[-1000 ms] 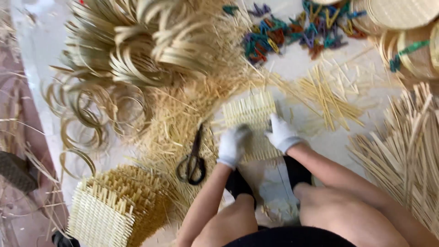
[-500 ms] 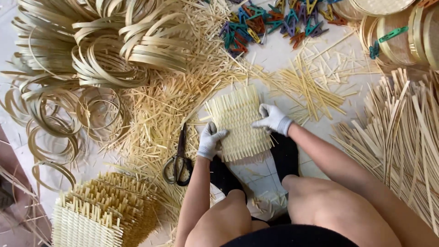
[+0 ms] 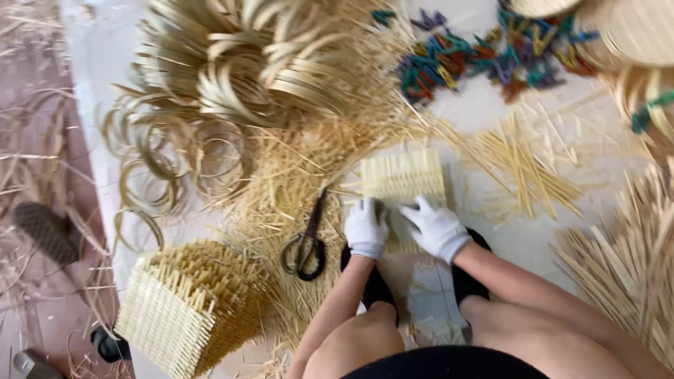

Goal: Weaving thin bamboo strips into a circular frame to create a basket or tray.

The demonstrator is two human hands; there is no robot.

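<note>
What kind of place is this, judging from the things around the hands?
Probably a floor workspace for basket weaving: coiled strips, loose sticks, scissors and a woven panel under both gloved hands.

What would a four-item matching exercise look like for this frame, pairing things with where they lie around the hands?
Things:
1. scissors
2. coloured clips
3. woven mat
4. stack of woven panels

Places:
A. lower left of the view, on the floor
B. under both gloved hands, left hand and right hand
C. top of the view, in a loose heap
D. on the straw just left of the left hand

Pairs: 1-D, 2-C, 3-B, 4-A
</note>
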